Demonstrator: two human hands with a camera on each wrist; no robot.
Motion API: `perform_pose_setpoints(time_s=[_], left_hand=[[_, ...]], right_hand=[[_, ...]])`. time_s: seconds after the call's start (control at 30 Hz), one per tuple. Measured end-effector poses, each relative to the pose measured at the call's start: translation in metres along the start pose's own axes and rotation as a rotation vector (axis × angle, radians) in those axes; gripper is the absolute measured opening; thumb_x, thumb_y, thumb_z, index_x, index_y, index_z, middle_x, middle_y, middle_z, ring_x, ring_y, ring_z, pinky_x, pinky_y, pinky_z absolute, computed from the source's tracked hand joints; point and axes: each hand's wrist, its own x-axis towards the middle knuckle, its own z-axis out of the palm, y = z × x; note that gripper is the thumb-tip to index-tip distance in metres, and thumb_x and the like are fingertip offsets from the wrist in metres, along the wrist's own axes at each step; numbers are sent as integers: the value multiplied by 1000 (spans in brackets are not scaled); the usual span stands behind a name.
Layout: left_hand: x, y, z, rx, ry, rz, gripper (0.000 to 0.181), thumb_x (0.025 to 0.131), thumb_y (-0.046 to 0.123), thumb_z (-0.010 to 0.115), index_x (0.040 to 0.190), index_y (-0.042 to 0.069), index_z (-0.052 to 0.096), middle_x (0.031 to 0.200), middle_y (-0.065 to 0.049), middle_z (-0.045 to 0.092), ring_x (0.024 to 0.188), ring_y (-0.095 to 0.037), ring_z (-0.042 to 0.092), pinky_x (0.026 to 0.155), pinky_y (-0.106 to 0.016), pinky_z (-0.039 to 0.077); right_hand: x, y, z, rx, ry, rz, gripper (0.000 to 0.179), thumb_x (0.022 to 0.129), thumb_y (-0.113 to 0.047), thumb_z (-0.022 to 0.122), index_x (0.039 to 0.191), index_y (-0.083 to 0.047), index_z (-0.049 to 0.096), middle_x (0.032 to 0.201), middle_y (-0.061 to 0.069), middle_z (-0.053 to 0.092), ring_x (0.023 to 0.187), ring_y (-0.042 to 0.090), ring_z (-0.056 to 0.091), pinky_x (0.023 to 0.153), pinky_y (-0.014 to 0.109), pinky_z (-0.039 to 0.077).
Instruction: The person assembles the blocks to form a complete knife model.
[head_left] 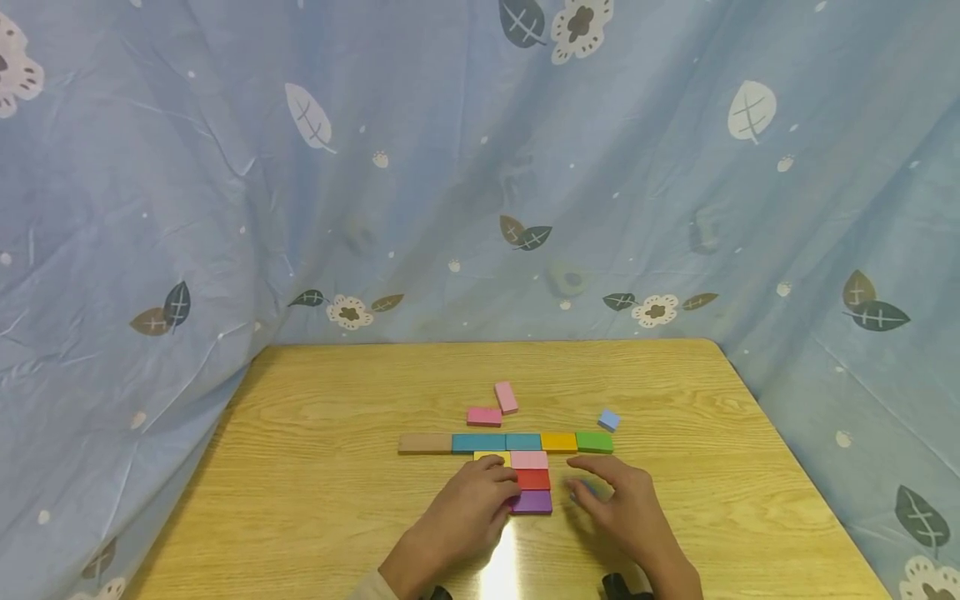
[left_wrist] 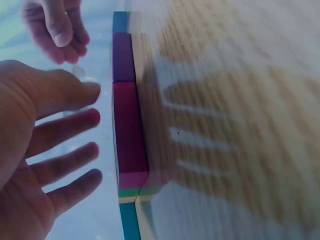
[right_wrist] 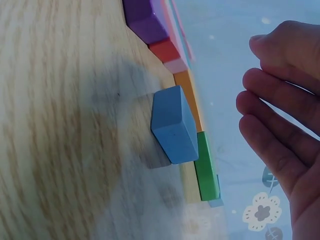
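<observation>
My left hand [head_left: 472,504] is over the left part of a block cluster, hiding some of it. In the left wrist view its fingers [left_wrist: 72,130] are spread, gripping nothing, beside a magenta block [left_wrist: 129,130]. Visible in the cluster are a yellow block [head_left: 486,456], a light pink block [head_left: 529,460], a red block [head_left: 534,479] and a purple block [head_left: 532,502]. My right hand [head_left: 626,504] hovers right of the cluster, partly covering a blue block [right_wrist: 172,125]. The right wrist view shows that block lying apart from the extended fingers [right_wrist: 275,110].
Behind the cluster runs a row: tan block [head_left: 425,443], two teal-blue blocks [head_left: 478,442], orange block [head_left: 558,442], green block [head_left: 595,442]. Farther back lie two pink blocks [head_left: 483,417] and a small blue block [head_left: 609,420]. A patterned curtain [head_left: 450,167] hangs behind the wooden table [head_left: 300,500].
</observation>
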Motion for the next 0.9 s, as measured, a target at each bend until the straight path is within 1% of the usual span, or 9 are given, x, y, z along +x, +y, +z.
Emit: perform_pose_setpoints(time_s=[0.07,0.13,0.3,0.5,0.6,0.7,0.83,0.9], left_hand=[[2,0,2,-2,2,7,18,102,16,73,116,19,84,133,3,78,136,-27,67,117,-45,56],[3,-1,4,-11,-15,7,20,104,18,71,119,20,84,138,2,76,142,-30,64,119,-48,54],[8,-2,7,-17,-67,8,23,105,21,71,125,22,82,146,5,72,149,-29,58,121,-49,51],[12,-2,7,-45,-98,19,23,105,20,72,125,23,82,148,6,71,151,-26,57,122,-53,51],[14,-3,8,-43,-115,31,22,105,19,72,124,23,83,147,7,71,150,-24,58,121,-52,53],[17,-3,9,-26,-114,57,22,104,18,73,122,23,83,145,7,73,147,-23,61,118,-50,55],[18,-2,11,-12,-111,70,21,104,18,73,122,24,83,143,7,74,144,-21,64,117,-49,56],[19,-2,12,-12,-114,67,21,105,18,73,122,24,83,142,7,74,144,-20,64,117,-49,56]], right_hand=[[0,0,-1,6,0,-1,32,80,0,95,109,-10,85,107,-5,84,100,20,82,93,-1,50],[1,1,-1,8,-1,-6,32,80,0,94,109,-11,85,108,-5,84,101,20,82,94,-1,50],[1,1,-2,12,0,-13,32,81,0,94,109,-12,85,108,-5,84,100,20,82,95,-1,50],[3,2,-3,27,-1,-22,31,82,1,93,110,-9,84,109,-4,84,100,21,82,95,0,51],[4,1,-4,32,-1,-23,30,82,0,93,110,-8,84,109,-4,84,100,21,82,94,1,51],[6,2,-4,32,1,-22,29,83,0,93,110,-9,85,108,-3,84,99,21,82,93,1,51],[10,4,-3,23,3,-58,28,83,-3,93,109,-10,85,107,-3,85,97,20,82,92,2,53],[14,5,-3,21,1,-86,27,84,-4,93,109,-10,84,106,-3,85,97,20,82,90,7,56]])
